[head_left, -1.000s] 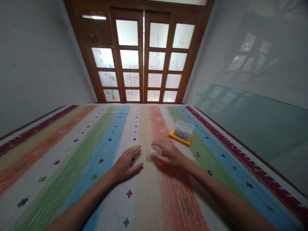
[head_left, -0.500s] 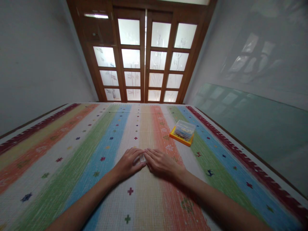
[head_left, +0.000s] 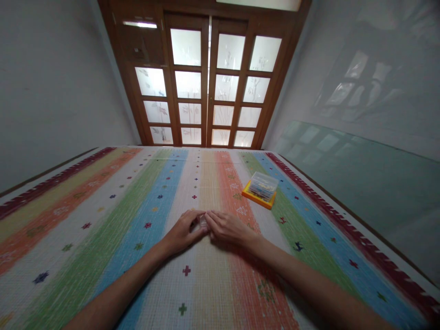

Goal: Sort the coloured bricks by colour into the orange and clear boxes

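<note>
My left hand (head_left: 184,233) and my right hand (head_left: 227,228) meet at the middle of the striped tablecloth (head_left: 213,270), fingertips touching. Between them shows a small clear, pale piece (head_left: 203,221), mostly covered by my fingers; its kind cannot be made out. The left thumb and fingers curve around its left side. My right fingers are pressed together against its right side. Beyond my right hand lies a clear plastic case (head_left: 264,184) with flat pieces inside, resting on a yellow-orange tray (head_left: 252,196).
The cloth covers a long table running away from me. At its far end stand wooden doors (head_left: 209,82) with frosted panes. A glass panel (head_left: 343,169) leans along the right wall, and a grey wall (head_left: 51,82) rises at the left.
My fingers have shifted slightly around the small clear piece, with the left thumb and fingers a little farther apart. The case and tray stay where they were.
</note>
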A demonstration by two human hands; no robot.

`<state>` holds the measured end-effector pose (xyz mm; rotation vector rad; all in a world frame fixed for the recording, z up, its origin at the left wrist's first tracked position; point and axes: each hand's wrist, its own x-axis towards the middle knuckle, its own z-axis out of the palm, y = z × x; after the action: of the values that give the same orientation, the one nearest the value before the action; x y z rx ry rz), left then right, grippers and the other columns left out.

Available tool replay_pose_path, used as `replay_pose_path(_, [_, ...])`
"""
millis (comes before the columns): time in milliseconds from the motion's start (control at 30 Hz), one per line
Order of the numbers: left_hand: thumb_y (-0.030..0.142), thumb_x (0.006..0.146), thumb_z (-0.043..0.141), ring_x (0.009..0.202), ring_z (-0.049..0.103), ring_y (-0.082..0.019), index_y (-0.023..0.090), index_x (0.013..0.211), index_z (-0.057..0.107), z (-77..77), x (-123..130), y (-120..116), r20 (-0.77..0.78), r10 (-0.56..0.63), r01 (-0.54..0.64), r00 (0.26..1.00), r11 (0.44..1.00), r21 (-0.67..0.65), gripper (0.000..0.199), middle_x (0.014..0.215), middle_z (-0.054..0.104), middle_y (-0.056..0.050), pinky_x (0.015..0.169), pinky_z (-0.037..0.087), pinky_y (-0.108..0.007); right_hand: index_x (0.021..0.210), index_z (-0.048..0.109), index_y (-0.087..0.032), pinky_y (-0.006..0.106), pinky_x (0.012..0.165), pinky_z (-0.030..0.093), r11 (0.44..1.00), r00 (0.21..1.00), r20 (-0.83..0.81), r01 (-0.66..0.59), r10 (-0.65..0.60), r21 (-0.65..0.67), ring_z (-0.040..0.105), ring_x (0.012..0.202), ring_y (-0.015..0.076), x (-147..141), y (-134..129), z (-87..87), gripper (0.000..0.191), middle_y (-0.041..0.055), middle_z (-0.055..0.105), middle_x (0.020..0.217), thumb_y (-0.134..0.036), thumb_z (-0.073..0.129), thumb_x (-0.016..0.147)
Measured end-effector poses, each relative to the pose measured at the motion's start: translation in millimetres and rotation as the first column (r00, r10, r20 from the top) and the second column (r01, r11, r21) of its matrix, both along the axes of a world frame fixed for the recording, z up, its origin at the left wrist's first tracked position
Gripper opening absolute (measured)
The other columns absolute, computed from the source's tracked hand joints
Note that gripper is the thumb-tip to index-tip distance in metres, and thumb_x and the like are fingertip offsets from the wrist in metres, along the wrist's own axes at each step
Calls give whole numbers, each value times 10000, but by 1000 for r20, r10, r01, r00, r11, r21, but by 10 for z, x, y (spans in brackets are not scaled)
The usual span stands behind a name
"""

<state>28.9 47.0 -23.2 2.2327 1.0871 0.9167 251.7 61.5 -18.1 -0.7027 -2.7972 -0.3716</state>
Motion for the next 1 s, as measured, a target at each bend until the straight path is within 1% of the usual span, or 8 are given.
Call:
replay_pose_path(100, [476, 911, 736, 998, 691, -258, 201, 1333, 638, -16, -10, -2, 38, 15, -13, 999, 999, -51, 513, 1110, 728, -111, 937, 561, -458, 1198, 672, -143, 398, 915, 604, 985, 979, -202, 2, -38, -174, 737, 1040, 251, 83, 24, -14, 246, 160, 765, 1152, -184, 529, 1003])
replay_pose_path(200, [441, 876, 776, 1023, 690, -272, 198, 1386, 602, -45, -27, 6, 61, 13, -7, 998, 995, -102, 592, 1139, 726, -120, 952, 560, -482, 1244, 669, -176, 367, 884, 588, 923, 910, -385, -8, -152, -385, 738, 1018, 226, 146, 39, 32, 272, 144, 773, 1171, -235, 502, 1038])
replay_pose_path(433, [342, 918, 715, 1131, 698, -255, 281, 1594, 351, 7, -41, -32, 311, -80, 163, 947, 954, -251, 771, 1523, 578, -209, 992, 561, -482, 1071, 717, -188, 351, 836, 581, 640, 631, -583, -173, -511, -748, 734, 910, 206, 146, 232, 90, 268, 106, 774, 1055, -372, 526, 1038])
replay_pose_path(600, [300, 901, 725, 1158, 718, -273, 236, 1555, 459, 73, -62, -48, 416, -138, 319, 899, 857, -405, 709, 1442, 664, -206, 1009, 566, -485, 1003, 710, -185, 339, 747, 590, 422, 536, -512, -293, -671, -858, 713, 815, 206, 114, 344, 21, 293, 96, 760, 960, -455, 597, 998])
replay_pose_path(700, [276, 875, 719, 1264, 682, -299, 233, 1545, 518, 80, -147, 24, 379, -69, 230, 923, 888, -398, 700, 1530, 602, -202, 1066, 549, -507, 1205, 660, -185, 323, 675, 588, 319, 506, -465, -350, -727, -881, 719, 758, 191, 112, 326, -34, 351, 116, 758, 1040, -458, 586, 999])
replay_pose_path(800, [251, 842, 688, 1333, 635, -303, 231, 1531, 555, 72, -315, 163, 341, 55, 61, 938, 946, -319, 701, 1592, 539, -186, 1083, 547, -491, 1278, 609, -180, 309, 700, 590, 322, 474, -467, -358, -746, -877, 732, 764, 167, 162, 273, -79, 392, 137, 741, 1126, -455, 575, 1000])
replay_pose_path(900, [254, 854, 642, 1150, 704, -262, 251, 1547, 543, 66, -547, 317, 278, 179, -112, 944, 964, -240, 700, 1562, 569, -180, 981, 605, -467, 1206, 642, -178, 317, 726, 592, 357, 505, -479, -324, -718, -876, 732, 766, 166, 269, 178, -86, 377, 127, 750, 1081, -478, 614, 979])
replay_pose_path(1000, [244, 828, 628, 983, 702, -224, 232, 1543, 547, 67, -789, 437, 245, 329, -301, 912, 942, -146, 719, 1496, 610, -183, 907, 628, -445, 1133, 681, -179, 346, 765, 595, 413, 579, -486, -264, -654, -872, 732, 784, 178, 395, 26, -55, 361, 102, 757, 1019, -494, 626, 965])
